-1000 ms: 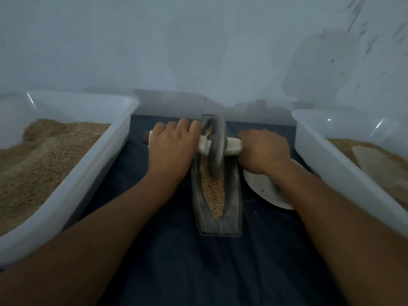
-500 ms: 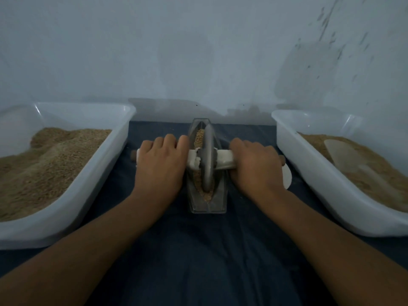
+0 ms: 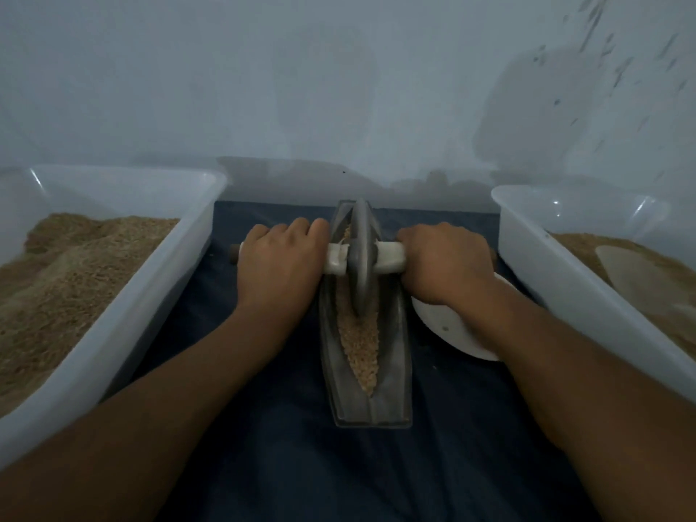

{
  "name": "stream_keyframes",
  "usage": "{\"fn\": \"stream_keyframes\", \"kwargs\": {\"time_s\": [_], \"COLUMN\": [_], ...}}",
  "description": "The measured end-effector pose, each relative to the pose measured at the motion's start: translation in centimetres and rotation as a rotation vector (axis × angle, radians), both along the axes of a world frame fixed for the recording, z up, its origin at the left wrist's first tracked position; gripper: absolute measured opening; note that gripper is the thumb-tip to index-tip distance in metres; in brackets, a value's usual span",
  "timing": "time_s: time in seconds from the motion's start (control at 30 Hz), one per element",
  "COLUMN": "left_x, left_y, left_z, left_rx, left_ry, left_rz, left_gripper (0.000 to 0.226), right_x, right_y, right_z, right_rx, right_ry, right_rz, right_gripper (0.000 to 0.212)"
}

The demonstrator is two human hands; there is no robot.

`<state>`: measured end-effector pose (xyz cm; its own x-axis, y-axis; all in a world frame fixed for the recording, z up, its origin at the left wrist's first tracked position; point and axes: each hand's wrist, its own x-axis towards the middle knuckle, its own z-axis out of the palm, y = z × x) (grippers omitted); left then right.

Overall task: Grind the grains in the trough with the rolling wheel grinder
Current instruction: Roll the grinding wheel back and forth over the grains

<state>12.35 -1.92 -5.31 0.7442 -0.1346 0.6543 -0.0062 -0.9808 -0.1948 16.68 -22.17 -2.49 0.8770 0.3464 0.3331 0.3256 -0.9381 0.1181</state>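
Note:
A grey boat-shaped metal trough (image 3: 399, 352) lies lengthwise on the dark blue cloth, with tan grains (image 3: 359, 344) along its groove. The grey rolling wheel (image 3: 361, 258) stands upright in the far half of the trough on a white-wrapped axle handle (image 3: 389, 258). My left hand (image 3: 280, 263) grips the handle's left side, its knuckles up. My right hand (image 3: 442, 263) grips the right side. The near grains lie uncovered; those under the wheel are hidden.
A white plastic tub (image 3: 124, 314) heaped with brown grain stands at the left. A second white tub (image 3: 587, 288) with grain and a pale scoop (image 3: 640, 280) stands at the right. A white plate (image 3: 448, 325) lies under my right wrist. A pale wall rises behind.
Both hands have pushed the wheel from the near part of the trough to its far half. More of the grain in the near groove shows.

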Motion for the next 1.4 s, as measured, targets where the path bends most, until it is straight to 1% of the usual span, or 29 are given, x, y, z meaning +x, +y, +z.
{"fn": "stream_keyframes", "kwargs": {"time_s": [0.1, 0.3, 0.37, 0.5, 0.67, 0.73, 0.93, 1.0, 1.03, 1.13, 1.33, 1.4], "left_x": [1.9, 4.3, 4.4, 3.8, 2.4, 1.5, -1.8, -3.0, -3.5, -5.1, -7.6, -7.6], "left_y": [0.2, 0.5, 0.5, 0.2, -0.2, -0.3, -0.7, -0.7, -0.7, -0.8, -0.4, -0.2], "left_z": [-0.1, 0.2, 0.1, 0.0, 0.3, 0.2, -0.4, -0.4, -0.3, -0.1, -0.3, -0.6], "left_rx": [-0.002, -0.015, -0.02, -0.016, 0.033, 0.03, 0.019, 0.007, -0.006, -0.059, -0.081, -0.073], "left_ry": [-0.036, -0.085, -0.092, -0.11, -0.116, -0.123, -0.161, -0.143, -0.116, -0.034, -0.007, -0.01], "left_rz": [-0.003, -0.01, -0.008, -0.003, -0.029, -0.03, 0.001, -0.006, -0.017, -0.01, -0.017, -0.026], "left_gripper": [0.012, 0.012, 0.013, 0.011, 0.012, 0.012, 0.015, 0.018, 0.02, 0.026, 0.033, 0.035], "right_x": [2.2, 5.5, 5.7, 5.1, 2.7, 1.6, -1.8, -3.1, -3.8, -5.3, -7.2, -7.2], "right_y": [0.4, 1.5, 1.6, 1.0, -0.1, -0.2, -0.3, -0.4, -0.4, -0.7, -0.4, -0.4], "right_z": [1.2, 3.3, 3.5, 2.9, 0.9, 0.3, -1.1, -1.5, -1.5, -1.1, -0.2, -0.4], "right_rx": [-0.052, -0.18, -0.176, -0.137, 0.0, 0.035, 0.084, 0.073, 0.069, 0.079, 0.038, 0.043], "right_ry": [0.158, 0.442, 0.469, 0.357, 0.225, 0.137, -0.071, -0.161, -0.192, -0.219, -0.293, -0.317], "right_rz": [-0.044, -0.037, -0.034, -0.029, -0.052, -0.046, -0.037, -0.023, -0.015, 0.025, 0.063, 0.079], "right_gripper": [0.022, 0.02, 0.021, 0.016, 0.025, 0.021, 0.011, 0.012, 0.016, 0.026, 0.033, 0.031]}}
